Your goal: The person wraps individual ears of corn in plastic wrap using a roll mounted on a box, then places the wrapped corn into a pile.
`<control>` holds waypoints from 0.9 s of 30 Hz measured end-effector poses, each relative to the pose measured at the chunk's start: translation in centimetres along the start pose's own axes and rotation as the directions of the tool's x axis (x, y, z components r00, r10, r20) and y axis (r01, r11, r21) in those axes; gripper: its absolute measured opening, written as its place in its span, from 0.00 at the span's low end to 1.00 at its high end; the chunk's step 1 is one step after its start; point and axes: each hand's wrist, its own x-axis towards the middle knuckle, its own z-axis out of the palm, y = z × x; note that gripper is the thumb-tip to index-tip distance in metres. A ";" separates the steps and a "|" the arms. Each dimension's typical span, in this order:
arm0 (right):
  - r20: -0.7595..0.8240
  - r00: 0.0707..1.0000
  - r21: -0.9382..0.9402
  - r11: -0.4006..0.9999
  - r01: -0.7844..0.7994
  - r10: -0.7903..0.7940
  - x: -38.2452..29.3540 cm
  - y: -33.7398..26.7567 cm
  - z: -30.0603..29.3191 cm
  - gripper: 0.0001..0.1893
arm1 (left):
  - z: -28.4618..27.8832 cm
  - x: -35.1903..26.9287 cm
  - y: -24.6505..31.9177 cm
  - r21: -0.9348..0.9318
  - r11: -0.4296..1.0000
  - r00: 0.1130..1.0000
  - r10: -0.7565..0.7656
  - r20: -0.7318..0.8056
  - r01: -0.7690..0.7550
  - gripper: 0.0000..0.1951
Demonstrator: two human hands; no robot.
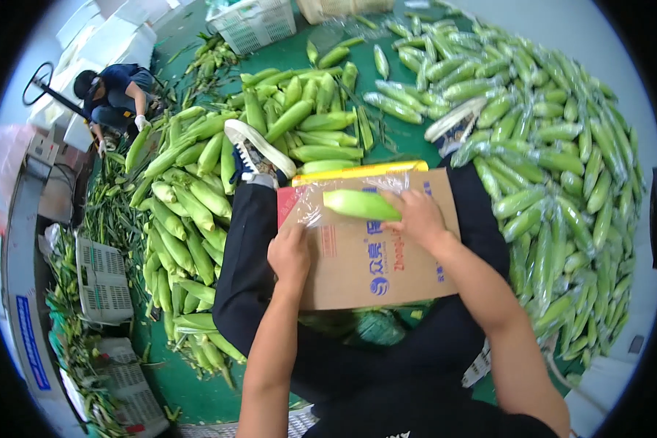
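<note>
An ear of corn point(358, 205) in pale green husk lies crosswise on a sheet of clear plastic film point(315, 198). My right hand point(420, 216) grips the ear's right end. At the film's left edge, my left hand point(289, 253) has its fingers closed on the plastic. Beneath both is a printed cardboard box point(339, 279) resting across my lap between my knees. A yellow-edged box or roll carton point(361, 171) shows along its far side; its exact kind is hard to tell.
Unwrapped corn point(197, 202) is heaped on my left, film-wrapped corn point(547, 159) on my right. A co-worker point(117, 98) in gloves crouches at the far left near a pallet jack handle point(55, 90). White plastic crates point(103, 282) and stripped husks point(109, 213) lie along the left.
</note>
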 end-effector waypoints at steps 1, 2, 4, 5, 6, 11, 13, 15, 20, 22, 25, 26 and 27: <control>0.048 0.998 -0.029 0.999 -0.026 0.027 -0.3 0.0 -0.4 0.38 | 0.2 -0.7 0.6 -0.122 0.992 0.985 -0.063 -0.159 0.043 0.10; -0.065 0.990 -0.007 0.992 0.124 -0.124 -0.6 1.3 0.3 0.40 | 0.6 -1.5 1.7 -0.297 0.953 0.961 -0.130 -0.245 0.054 0.12; 0.198 0.961 0.077 0.980 0.182 -0.194 -1.9 0.4 -0.7 0.39 | 0.6 -4.4 3.9 -0.488 0.856 0.939 -0.291 -0.182 0.171 0.15; 0.327 0.915 0.136 0.970 0.202 -0.237 -2.6 -0.4 -1.0 0.39 | 1.2 -6.1 4.2 -0.511 0.843 0.933 -0.303 -0.194 0.167 0.15; 0.326 0.912 0.189 0.962 0.197 -0.250 -3.6 -1.1 -1.3 0.39 | 1.2 -7.5 5.7 -0.440 0.896 0.972 -0.153 -0.178 0.060 0.16; -0.141 0.921 -0.036 0.931 0.362 -0.363 -3.5 -1.4 -1.7 0.38 | -1.5 -5.4 11.2 -0.285 0.956 0.991 -0.028 0.134 0.065 0.26; -0.164 0.986 0.218 0.975 0.044 -0.008 1.4 -0.6 0.8 0.39 | 1.9 1.0 8.8 0.032 0.999 0.974 -0.044 0.221 0.038 0.29; -0.305 0.951 0.232 0.973 0.015 0.058 5.7 -0.9 0.2 0.39 | 2.5 8.1 7.1 0.253 0.967 0.999 -0.004 -0.040 0.014 0.27; -0.022 0.984 -0.021 0.984 0.174 -0.175 4.8 1.4 0.3 0.42 | 1.7 10.5 8.6 -0.060 0.913 0.831 0.393 0.393 -0.403 0.34; 0.112 0.989 0.100 0.991 0.086 -0.097 6.1 1.8 1.2 0.40 | 2.2 9.6 7.7 0.035 0.850 0.798 0.477 0.369 -0.525 0.50; 0.371 0.922 0.445 0.893 -0.072 -0.111 5.0 -0.2 0.5 0.33 | 1.5 8.5 6.2 0.069 0.846 0.786 0.456 0.417 -0.528 0.42; 0.438 0.893 0.451 0.885 -0.119 -0.103 3.7 -0.6 -0.4 0.33 | 0.6 7.3 6.8 -0.016 0.854 0.762 0.472 0.443 -0.520 0.34; 0.394 0.897 0.566 0.822 -0.065 -0.201 2.4 -0.4 -0.7 0.34 | 1.2 5.5 6.7 -0.017 0.847 0.789 0.501 0.355 -0.531 0.28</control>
